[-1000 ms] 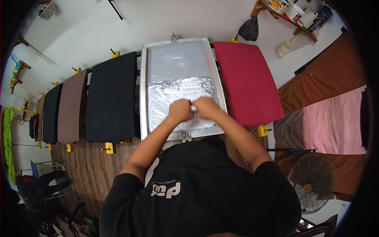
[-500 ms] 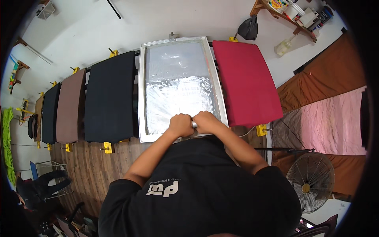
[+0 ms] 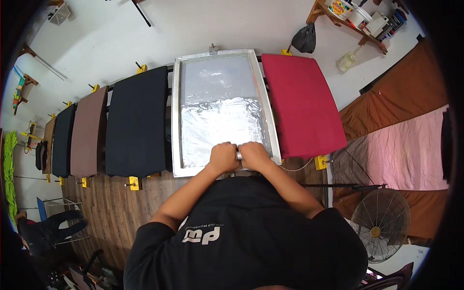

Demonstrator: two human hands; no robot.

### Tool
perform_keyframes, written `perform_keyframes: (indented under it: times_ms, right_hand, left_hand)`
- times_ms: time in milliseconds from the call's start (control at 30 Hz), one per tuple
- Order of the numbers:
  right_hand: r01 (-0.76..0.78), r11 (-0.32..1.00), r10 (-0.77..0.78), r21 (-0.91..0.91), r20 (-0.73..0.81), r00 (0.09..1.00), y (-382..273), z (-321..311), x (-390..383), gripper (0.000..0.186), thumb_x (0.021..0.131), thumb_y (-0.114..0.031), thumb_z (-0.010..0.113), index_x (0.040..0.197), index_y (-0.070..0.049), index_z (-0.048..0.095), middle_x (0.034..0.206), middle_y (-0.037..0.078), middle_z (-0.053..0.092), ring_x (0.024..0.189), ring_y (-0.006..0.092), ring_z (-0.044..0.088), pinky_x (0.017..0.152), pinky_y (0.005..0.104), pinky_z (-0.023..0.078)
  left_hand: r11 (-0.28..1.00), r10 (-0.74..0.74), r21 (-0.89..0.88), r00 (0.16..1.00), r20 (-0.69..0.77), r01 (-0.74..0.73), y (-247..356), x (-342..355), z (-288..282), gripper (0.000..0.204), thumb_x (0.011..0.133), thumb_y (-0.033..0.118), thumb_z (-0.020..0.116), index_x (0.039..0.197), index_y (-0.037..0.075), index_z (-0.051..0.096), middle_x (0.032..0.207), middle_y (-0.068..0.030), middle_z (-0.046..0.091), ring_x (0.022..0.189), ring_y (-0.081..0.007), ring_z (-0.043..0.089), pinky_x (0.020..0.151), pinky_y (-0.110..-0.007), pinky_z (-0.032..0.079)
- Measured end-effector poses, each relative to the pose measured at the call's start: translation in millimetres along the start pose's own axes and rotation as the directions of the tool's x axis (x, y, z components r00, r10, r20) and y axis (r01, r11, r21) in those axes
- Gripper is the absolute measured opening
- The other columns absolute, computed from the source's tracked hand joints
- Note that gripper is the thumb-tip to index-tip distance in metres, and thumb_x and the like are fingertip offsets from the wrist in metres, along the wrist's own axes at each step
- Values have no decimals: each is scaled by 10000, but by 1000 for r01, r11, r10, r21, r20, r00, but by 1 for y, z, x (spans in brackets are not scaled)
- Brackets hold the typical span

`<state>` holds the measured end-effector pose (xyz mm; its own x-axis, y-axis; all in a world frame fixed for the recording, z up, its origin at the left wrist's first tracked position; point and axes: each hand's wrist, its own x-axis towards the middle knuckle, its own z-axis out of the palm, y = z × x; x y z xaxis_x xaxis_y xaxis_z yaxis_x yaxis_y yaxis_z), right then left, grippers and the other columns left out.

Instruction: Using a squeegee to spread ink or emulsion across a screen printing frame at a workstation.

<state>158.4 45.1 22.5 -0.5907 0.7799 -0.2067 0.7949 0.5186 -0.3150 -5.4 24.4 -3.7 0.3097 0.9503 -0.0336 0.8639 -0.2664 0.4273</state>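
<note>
My left hand [image 3: 224,158] and my right hand [image 3: 254,155] are side by side at the near end of a screen-printing frame [image 3: 176,116]. Both are closed around the grey, metal-looking handle of what appears to be a squeegee [image 3: 239,155]; its lower part is hidden under my fists. White ink [image 3: 212,123] streaks the nearer half of the mesh, while the farther half [image 3: 217,77] looks grey and translucent. The frame lies flat, its far edge held at a small metal clamp [image 3: 213,49].
Red fabric [image 3: 304,104] covers the board to the right. Black [image 3: 137,123] and mauve [image 3: 89,133] covered boards stand in a row leftward, with yellow brackets [image 3: 134,183] at their ends. A standing fan [image 3: 382,227] is at right; another person [image 3: 46,232] is at lower left.
The view has shifted slightly, so boards and frame sit a little lower. Both hands keep their hold at the frame's near end, the right one drawn marginally closer to me.
</note>
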Motion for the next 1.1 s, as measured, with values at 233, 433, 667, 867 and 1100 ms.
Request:
perform_keyframes:
  times_ms: [233, 433, 667, 867, 1100]
  right_hand:
    - [63, 998, -62, 2, 151, 987, 22, -24, 38, 218, 672, -128, 675, 862, -43, 738, 887, 229, 715, 887, 416, 697, 818, 504, 566]
    - [31, 998, -32, -61, -18, 999, 38, -30, 81, 223, 675, -117, 709, 883, -50, 757, 924, 216, 727, 881, 396, 715, 813, 473, 585]
    - [115, 993, -114, -17, 63, 992, 22, -9, 26, 222, 651, -157, 705, 823, -21, 743, 835, 243, 709, 835, 422, 700, 797, 494, 572]
    - [154, 988, -157, 33, 186, 970, 27, -11, 34, 270, 641, -134, 717, 888, -34, 759, 872, 223, 725, 878, 402, 708, 805, 473, 581]
    - [80, 996, -83, -27, -156, 984, 38, -3, 55, 172, 696, -91, 696, 856, -35, 726, 922, 198, 718, 884, 391, 697, 792, 488, 567]
  left_hand:
    - [981, -188, 0, 958, 218, 193, -4, 30, -32, 231, 729, 252, 689, 884, 99, 769, 886, -207, 736, 864, -382, 727, 802, -471, 590]
    - [978, -205, 65, 973, 103, 199, -21, 84, -33, 252, 701, 260, 691, 862, 82, 770, 850, -197, 740, 826, -381, 730, 771, -454, 598]
    - [991, -132, 67, 966, 223, 120, 6, 27, -26, 283, 675, 285, 701, 829, 57, 765, 821, -221, 731, 804, -386, 727, 768, -462, 590]
    - [986, -160, 14, 916, 367, 167, 1, 27, -33, 296, 713, 286, 695, 894, 62, 767, 908, -204, 746, 883, -375, 731, 810, -447, 589]
    - [999, -39, 4, 989, -146, 40, -15, 52, -3, 232, 711, 169, 685, 896, 30, 696, 900, -195, 687, 827, -393, 690, 745, -476, 576]
